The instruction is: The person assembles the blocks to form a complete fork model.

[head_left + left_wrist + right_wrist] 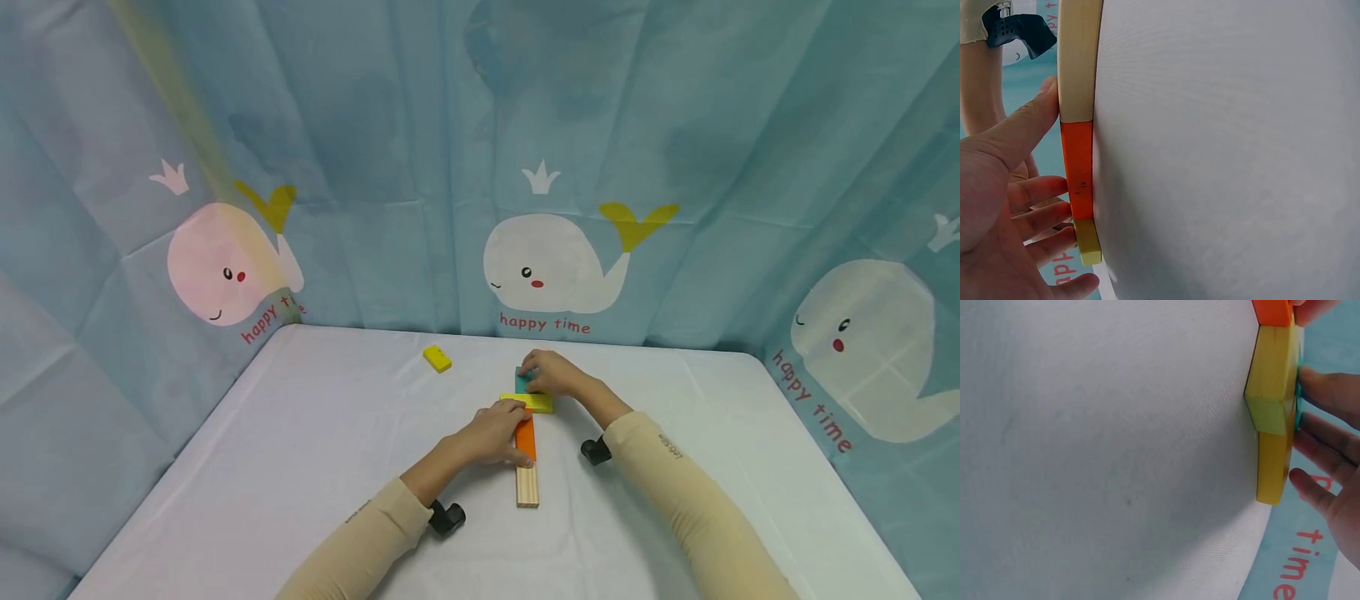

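A row of blocks runs away from me: a natural wood block (527, 486), an orange block (526, 437), a yellow block (542, 403) lying crosswise, and a teal block (521, 381) at the far end. My left hand (491, 433) spreads along the row, its thumb by the wood block (1077, 62) and its fingertips on the orange block (1079, 169) and the yellow one (1087, 240). At the far end, my right hand (551, 372) pinches the teal block (1299, 400) between thumb and fingers. Past the crosswise block, the right wrist view shows a darker yellow block (1274, 469).
A separate yellow block (437, 359) lies farther back on the left of the white-covered table (315, 433). Behind the table hangs a blue curtain (390, 275) with whale prints. Each wrist carries a small black camera mount (447, 518).
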Motion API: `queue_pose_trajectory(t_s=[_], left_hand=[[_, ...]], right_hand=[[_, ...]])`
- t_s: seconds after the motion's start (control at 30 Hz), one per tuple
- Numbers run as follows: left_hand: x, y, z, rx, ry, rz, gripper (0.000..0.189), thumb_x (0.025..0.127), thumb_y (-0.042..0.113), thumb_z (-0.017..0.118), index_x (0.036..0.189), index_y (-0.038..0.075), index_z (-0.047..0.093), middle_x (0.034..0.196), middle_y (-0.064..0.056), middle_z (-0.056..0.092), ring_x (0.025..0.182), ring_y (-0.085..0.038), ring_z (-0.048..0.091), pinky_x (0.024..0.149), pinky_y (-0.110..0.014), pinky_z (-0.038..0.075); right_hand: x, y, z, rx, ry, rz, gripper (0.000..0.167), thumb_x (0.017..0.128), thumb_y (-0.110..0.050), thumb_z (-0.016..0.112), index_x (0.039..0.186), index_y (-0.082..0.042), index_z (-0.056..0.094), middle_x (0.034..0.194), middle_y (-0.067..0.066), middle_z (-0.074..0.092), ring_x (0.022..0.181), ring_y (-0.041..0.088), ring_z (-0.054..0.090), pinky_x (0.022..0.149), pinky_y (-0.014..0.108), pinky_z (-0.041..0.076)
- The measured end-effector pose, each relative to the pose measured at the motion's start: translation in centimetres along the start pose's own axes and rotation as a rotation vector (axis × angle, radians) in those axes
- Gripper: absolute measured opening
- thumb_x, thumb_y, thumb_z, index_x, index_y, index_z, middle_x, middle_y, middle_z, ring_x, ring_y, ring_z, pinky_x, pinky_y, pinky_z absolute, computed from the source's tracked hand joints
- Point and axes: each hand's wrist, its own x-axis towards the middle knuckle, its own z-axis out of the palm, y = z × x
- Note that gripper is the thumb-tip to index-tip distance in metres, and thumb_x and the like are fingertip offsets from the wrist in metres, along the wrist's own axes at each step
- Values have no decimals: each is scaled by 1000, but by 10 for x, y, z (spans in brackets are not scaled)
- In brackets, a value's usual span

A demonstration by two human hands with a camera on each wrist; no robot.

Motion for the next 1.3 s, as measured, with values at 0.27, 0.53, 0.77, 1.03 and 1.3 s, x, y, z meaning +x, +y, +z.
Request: queue_pose_trajectory(t_s=[0.27, 0.53, 0.77, 1.03, 1.3], left_hand=[[0, 0, 0, -13, -6, -4, 81, 77, 55, 76, 140, 12, 50, 149, -5, 44, 140, -21, 37, 111, -48, 38], [-1, 1, -2, -6, -13, -9, 81, 77, 55, 75, 141, 13, 50, 149, -5, 44, 140, -21, 37, 112, -47, 37], [-3, 4, -4, 1, -6, -7, 80, 77, 55, 76, 140, 12, 51, 148, -4, 46, 140, -20, 38, 112, -47, 36], [-4, 8, -4, 6, -15, -17, 75, 77, 52, 77, 136, 12, 53, 147, -2, 48, 141, -19, 37, 113, -50, 35], [-5, 8, -7, 90, -20, -3, 74, 79, 56, 73, 139, 16, 54, 150, -3, 45, 140, -22, 38, 112, -49, 35]], right_hand=[[-1, -3, 1, -2, 3, 26, 25, 88, -14, 71, 113, -9, 73, 129, 10, 61, 123, 30, 53, 110, 48, 41], [-2, -5, 1, -9, -2, 22, 26, 89, -13, 70, 115, -8, 72, 132, 11, 60, 126, 32, 52, 111, 49, 39], [-3, -3, 2, -11, 4, 1, 26, 89, -12, 69, 115, -7, 72, 131, 11, 61, 125, 32, 52, 111, 49, 40], [-4, -1, 5, -32, -2, -8, 28, 90, -14, 69, 116, -8, 72, 132, 11, 61, 125, 31, 53, 110, 48, 41], [-7, -6, 2, -99, 36, -38, 22, 89, -15, 70, 109, -8, 74, 129, 12, 60, 122, 31, 54, 109, 48, 42]])
